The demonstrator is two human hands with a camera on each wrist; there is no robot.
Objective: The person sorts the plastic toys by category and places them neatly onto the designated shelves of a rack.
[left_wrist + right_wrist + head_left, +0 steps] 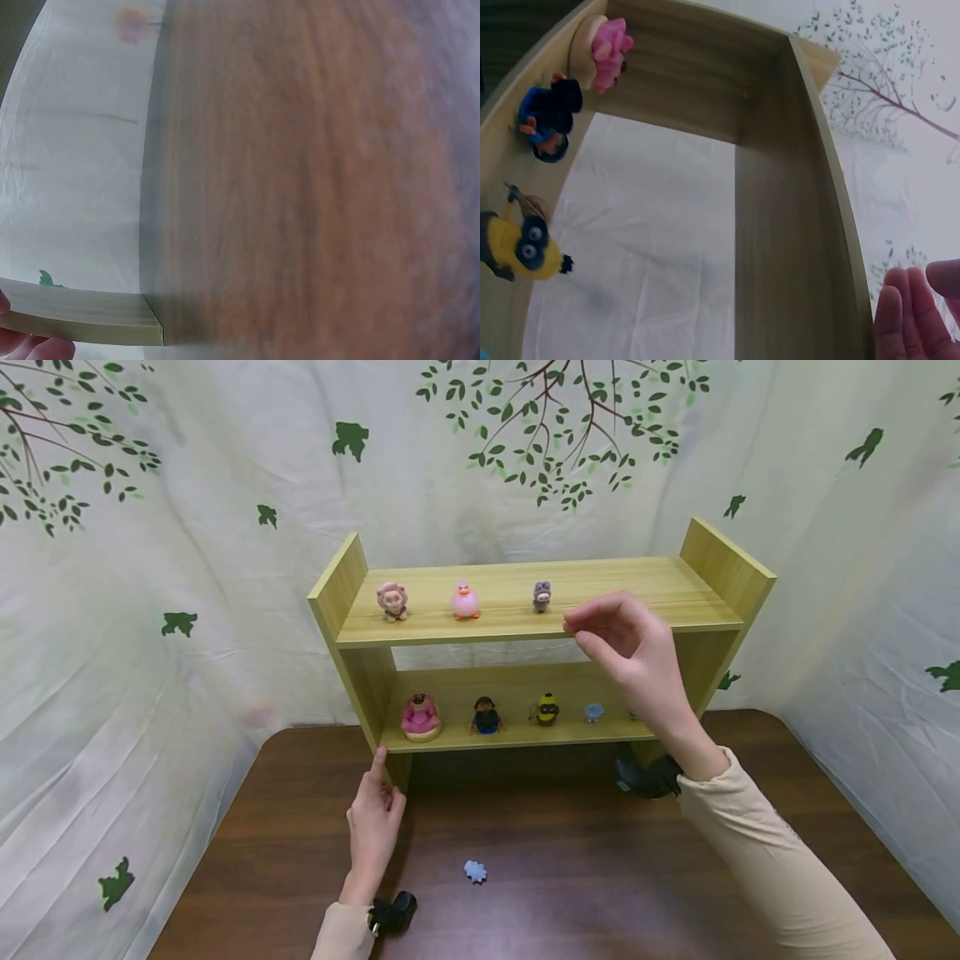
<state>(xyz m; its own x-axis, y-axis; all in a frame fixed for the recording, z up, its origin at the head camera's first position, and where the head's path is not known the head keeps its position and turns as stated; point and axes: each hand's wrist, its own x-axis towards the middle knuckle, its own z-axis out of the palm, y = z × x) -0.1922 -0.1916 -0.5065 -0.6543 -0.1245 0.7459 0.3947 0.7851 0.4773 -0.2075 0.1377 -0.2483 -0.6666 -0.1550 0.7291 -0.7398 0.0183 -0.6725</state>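
Observation:
A two-tier wooden shelf (465, 652) stands on the brown table. My left hand (375, 822) grips the lower front edge of its left side panel, index finger along the edge; the left wrist view shows fingertips (52, 349) against the board. My right hand (637, 647) is at the upper shelf's front edge, fingers bent loosely toward the thumb, with nothing visible between them. Left of it on the upper shelf stand a small grey figurine (542, 597), a pink duck-like figurine (465, 602) and a pale pink figurine with a fluffy head (392, 600).
The lower shelf holds a pink bear figurine (422, 718), a dark-haired figurine in blue (487, 716), a yellow minion figurine (547, 710) and a tiny blue figurine (594, 712). A small light-blue piece (475, 871) lies on the table (570, 893). Leaf-printed cloth (225, 635) surrounds the table.

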